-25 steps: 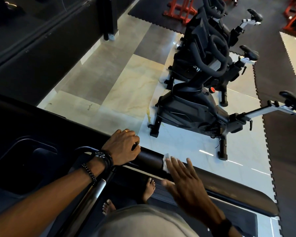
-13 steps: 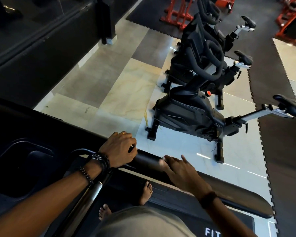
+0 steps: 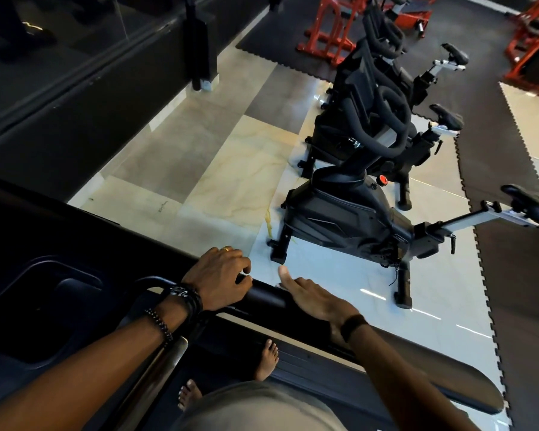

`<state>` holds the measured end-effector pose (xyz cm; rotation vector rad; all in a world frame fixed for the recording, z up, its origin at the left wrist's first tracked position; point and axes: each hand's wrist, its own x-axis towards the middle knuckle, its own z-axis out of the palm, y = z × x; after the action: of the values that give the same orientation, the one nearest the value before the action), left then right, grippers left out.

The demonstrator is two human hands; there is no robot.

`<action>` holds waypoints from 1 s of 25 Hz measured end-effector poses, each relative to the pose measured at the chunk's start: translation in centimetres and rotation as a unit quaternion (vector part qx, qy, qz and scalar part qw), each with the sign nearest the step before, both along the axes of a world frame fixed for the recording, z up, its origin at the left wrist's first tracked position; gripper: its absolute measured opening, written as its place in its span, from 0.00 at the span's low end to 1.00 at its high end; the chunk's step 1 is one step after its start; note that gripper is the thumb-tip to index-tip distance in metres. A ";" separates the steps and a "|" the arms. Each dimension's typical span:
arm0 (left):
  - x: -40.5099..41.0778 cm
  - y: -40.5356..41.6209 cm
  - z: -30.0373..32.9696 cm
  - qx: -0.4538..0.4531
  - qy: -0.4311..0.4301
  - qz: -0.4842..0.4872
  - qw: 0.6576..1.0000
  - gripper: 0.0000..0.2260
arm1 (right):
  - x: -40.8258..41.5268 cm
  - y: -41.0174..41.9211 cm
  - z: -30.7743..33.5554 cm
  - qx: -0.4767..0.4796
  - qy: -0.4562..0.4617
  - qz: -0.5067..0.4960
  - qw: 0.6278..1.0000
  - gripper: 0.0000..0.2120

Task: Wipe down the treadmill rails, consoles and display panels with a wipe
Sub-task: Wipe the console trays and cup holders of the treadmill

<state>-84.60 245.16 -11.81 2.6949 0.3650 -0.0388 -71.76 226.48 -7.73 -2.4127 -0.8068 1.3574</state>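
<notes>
The treadmill rail (image 3: 265,295), the dark padded side bar running from the console down toward the lower right, is where both your hands sit now. Your left hand (image 3: 220,279) wraps over the rail's upper end, fingers curled round the bar, steadying you. Your right hand (image 3: 311,298) lies just down-rail from it, fingers and thumb straight and laid along the top of the bar, close to the left hand but not touching it.

A second ago that right hand was further down the rail with a white wipe plainly showing under the fingertips; half a second ago it was sliding up. So the stroke has run up the rail toward your left hand. Now only a pale sliver (image 3: 279,286) shows at the fingertips beside the rail, and I cannot tell for sure that it is the wipe; if it is, it sits pressed flat under your fingers rather than pinched.

I judge this upper stretch of the rail as nearly covered, with your left hand blocking the last part. The console (image 3: 59,303), left of the rail, and the rail's lower end look untouched as yet. Beyond the rail, exercise bikes (image 3: 349,213) stand on the tiled floor.
</notes>
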 end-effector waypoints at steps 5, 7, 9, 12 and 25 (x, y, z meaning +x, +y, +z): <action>0.0 -0.1 0.0 -0.004 -0.008 0.008 1.000 0.12 | 0.0 -3.5 3.4 0.026 0.081 -0.059 0.995 0.28; 0.0 -0.1 -0.1 -0.006 -0.007 0.010 1.000 0.12 | 1.1 -3.3 2.0 -0.024 0.062 -0.060 0.996 0.41; 0.0 -0.1 0.0 -0.006 -0.007 0.009 1.000 0.11 | 1.5 -0.9 -0.4 -0.041 0.055 -0.019 0.997 0.57; 0.0 -0.1 0.3 -0.007 -0.005 0.002 1.000 0.11 | 0.6 1.0 -0.5 -0.006 0.029 0.009 1.000 0.57; 0.0 -0.2 0.1 -0.004 -0.004 0.004 1.000 0.11 | 1.5 -1.7 -0.4 -0.019 0.025 -0.055 0.998 0.51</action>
<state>-84.63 244.96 -11.71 2.6843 0.3736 -0.0271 -70.31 224.83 -8.11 -2.4026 -0.6316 1.3954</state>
